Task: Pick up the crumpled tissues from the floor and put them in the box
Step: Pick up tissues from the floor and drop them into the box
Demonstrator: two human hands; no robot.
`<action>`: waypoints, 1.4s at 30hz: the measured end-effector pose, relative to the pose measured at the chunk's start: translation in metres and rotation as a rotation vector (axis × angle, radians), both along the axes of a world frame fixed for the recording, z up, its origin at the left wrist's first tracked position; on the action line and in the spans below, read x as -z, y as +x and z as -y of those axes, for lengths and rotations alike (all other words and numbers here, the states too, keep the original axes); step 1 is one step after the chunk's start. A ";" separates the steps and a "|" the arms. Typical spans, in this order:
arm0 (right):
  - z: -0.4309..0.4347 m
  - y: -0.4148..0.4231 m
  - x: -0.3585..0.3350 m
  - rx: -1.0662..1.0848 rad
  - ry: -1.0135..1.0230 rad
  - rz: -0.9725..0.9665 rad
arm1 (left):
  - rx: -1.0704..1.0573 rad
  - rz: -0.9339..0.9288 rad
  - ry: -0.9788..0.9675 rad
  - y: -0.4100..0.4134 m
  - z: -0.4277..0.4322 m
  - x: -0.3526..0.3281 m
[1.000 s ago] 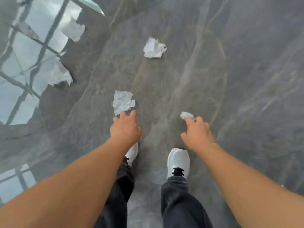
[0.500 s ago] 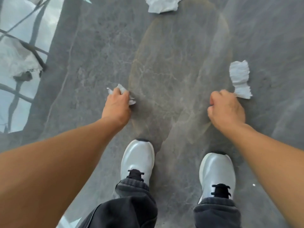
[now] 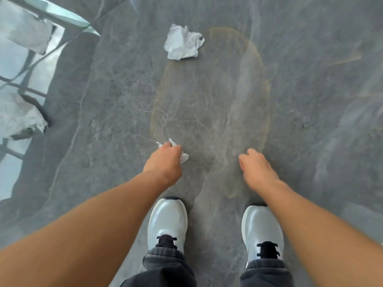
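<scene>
My left hand (image 3: 163,162) is shut on a crumpled white tissue (image 3: 184,157), with its corners poking out past my fingers. My right hand (image 3: 257,168) is closed into a fist low over the floor, and no tissue shows outside it. Another crumpled tissue (image 3: 183,43) lies on the grey floor well ahead of my left hand. Two more tissues (image 3: 24,32) (image 3: 18,117) lie at the far left in the bright window reflection. No box is in view.
The grey marble floor (image 3: 310,100) has an oval brownish stain (image 3: 211,112) in front of my hands. My white shoes (image 3: 167,220) (image 3: 262,226) stand just below them. A bright window reflection (image 3: 12,65) covers the left edge.
The view has tilted up a little. The tissue at my right hand's fingertips is gone from the floor, and that hand is now a fist. My left hand still holds its tissue.
</scene>
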State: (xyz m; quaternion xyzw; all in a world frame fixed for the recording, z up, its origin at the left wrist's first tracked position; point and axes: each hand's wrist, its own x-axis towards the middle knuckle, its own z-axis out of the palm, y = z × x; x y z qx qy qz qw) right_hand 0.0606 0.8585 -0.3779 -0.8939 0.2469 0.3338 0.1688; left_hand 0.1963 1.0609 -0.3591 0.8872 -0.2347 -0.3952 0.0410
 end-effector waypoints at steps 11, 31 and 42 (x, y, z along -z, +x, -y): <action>0.012 -0.103 -0.107 0.353 0.110 0.105 | 0.329 -0.027 -0.007 -0.083 0.099 -0.083; 0.163 -0.522 -0.157 1.210 -0.136 0.208 | 0.776 -0.188 -0.169 -0.517 0.352 -0.145; 0.186 -0.578 -0.161 1.432 -0.022 0.249 | 0.832 -0.177 -0.004 -0.506 0.371 -0.138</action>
